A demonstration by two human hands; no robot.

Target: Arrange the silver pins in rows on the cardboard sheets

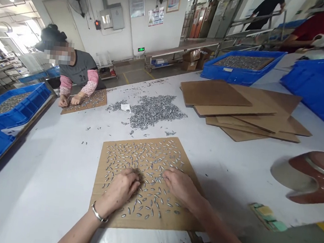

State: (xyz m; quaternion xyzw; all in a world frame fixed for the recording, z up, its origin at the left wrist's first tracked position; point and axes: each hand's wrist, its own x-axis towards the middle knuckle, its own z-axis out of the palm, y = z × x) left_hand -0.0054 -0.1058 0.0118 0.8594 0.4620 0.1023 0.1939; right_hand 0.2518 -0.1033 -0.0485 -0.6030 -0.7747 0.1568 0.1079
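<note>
Metal pieces (138, 214) small, silvery, slim with tapered ends; spaced out at mixed angles, denser mid-sheet – all on a brown cardboard sheet (155, 224) near the worktop's (48, 157) front edge; pieces lie nearer than, between and beyond both hands; left hand (123, 188) over the left-middle, bangle (99, 212) at wrist, right hand (177, 183) over the right-middle; fingers of both curled in, narrow; cannot tell if either pinches a piece; bare worktop left of the sheet, open strip right, up to a red-brown object (316, 176); beyond the sheet, loose grey heap (157, 111) – cardboard stack (218, 94) right of it, person (81, 69) at another sheet (103, 96) left; blue crate (228, 76) behind the stack.
</note>
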